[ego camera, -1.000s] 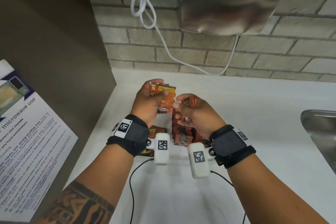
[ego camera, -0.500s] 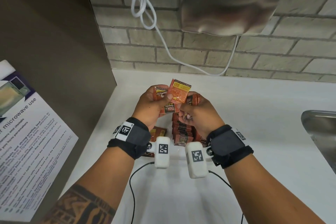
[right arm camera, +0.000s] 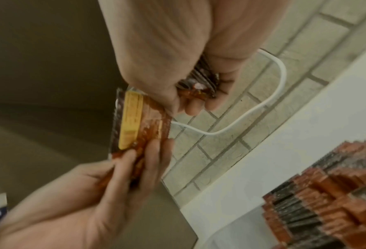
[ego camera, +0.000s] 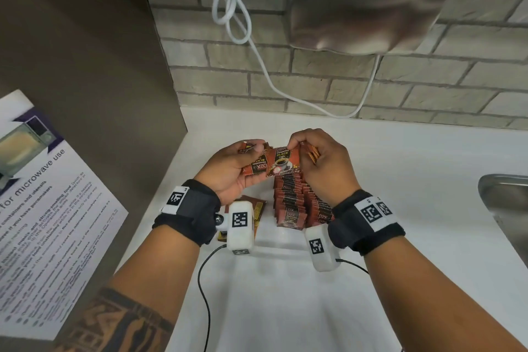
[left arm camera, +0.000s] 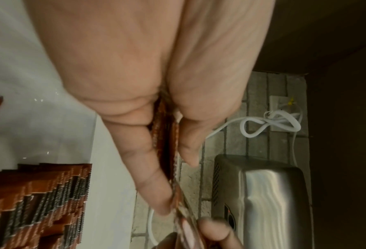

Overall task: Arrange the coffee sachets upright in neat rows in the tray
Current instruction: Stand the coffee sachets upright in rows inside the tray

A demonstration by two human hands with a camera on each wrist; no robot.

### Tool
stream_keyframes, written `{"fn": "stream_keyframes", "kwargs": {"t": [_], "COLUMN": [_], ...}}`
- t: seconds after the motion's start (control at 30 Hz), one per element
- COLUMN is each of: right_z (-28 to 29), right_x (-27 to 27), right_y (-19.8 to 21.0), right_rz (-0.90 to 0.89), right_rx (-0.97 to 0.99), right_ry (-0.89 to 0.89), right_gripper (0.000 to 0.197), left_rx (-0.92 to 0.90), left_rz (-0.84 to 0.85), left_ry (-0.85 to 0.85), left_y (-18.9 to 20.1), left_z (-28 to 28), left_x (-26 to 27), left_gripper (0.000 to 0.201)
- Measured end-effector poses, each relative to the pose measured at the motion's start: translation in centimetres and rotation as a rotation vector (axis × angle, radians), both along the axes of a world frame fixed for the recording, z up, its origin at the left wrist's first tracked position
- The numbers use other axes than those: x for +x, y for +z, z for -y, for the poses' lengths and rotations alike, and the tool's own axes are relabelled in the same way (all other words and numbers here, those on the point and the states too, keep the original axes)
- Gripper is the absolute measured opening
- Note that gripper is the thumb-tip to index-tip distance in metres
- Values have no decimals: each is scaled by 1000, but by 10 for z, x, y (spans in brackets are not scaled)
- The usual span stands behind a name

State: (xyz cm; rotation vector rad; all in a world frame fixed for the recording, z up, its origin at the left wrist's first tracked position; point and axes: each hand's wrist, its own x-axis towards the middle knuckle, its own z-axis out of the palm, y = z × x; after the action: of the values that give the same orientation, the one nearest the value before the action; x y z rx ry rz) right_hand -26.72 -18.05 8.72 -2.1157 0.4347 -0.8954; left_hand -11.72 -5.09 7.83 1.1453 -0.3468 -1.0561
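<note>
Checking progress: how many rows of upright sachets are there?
2: left row and right row, side by side just in front of the person; further ones may be hidden.

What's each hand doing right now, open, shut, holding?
Left hand: grips a stack of coffee sachets.
Right hand: pinches a single sachet, a few more sachets in its fingers.

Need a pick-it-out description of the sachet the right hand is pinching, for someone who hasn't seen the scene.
Start at the steel hand dryer on the brick wall; below it both hands hover over the white counter. Between them, above the upright rows of sachets, the right hand pinches one sachet by its top corner. Unlike its neighbours, its front faces the head camera, upright: BLACK and a coffee cup.
</note>
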Motion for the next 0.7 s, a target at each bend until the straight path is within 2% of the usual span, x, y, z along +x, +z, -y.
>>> {"fn": "stream_keyframes", "kwargs": {"t": [0.1, 0.2, 0.33, 0.4, 0.47, 0.5, 0.57, 0.63, 0.7], "right_z": [4, 1, -10, -12, -12, -12, -12, -10, -4], "right_x": [-1, 0, 2, 2, 0, -1, -1, 0, -1], "right_y": [-3, -6, -5, -2, -1, 0, 1, -1, -3], "right_rz": [14, 33, 50, 97, 65, 11, -73, -82, -44], "right_rx": [-108, -7, 302, 619, 929, 952, 870, 869, 936], "right_ry": [-10, -4, 27, 44, 125, 190, 265, 255, 235], "right_gripper": [38, 36, 34, 23, 31, 36, 36, 37, 39], "left_rx": [11, 9, 11, -4, -15, -20, -28, -23, -29], "left_rz": [46, 89, 185, 212, 237, 248, 260, 238, 184], "left_ry": [-36, -16, 67, 94, 91, 83, 59, 36, 21], "left_y": [3, 3, 5, 6, 7, 8, 8, 8, 6], "left_z": [-2, -1, 1, 0, 0, 1, 2, 2, 0], "left_x": [-3, -4, -4, -3, -5, -7, -9, -10, -7], "left_gripper": [37, 45, 45, 47, 47, 46, 40, 30, 30]}}
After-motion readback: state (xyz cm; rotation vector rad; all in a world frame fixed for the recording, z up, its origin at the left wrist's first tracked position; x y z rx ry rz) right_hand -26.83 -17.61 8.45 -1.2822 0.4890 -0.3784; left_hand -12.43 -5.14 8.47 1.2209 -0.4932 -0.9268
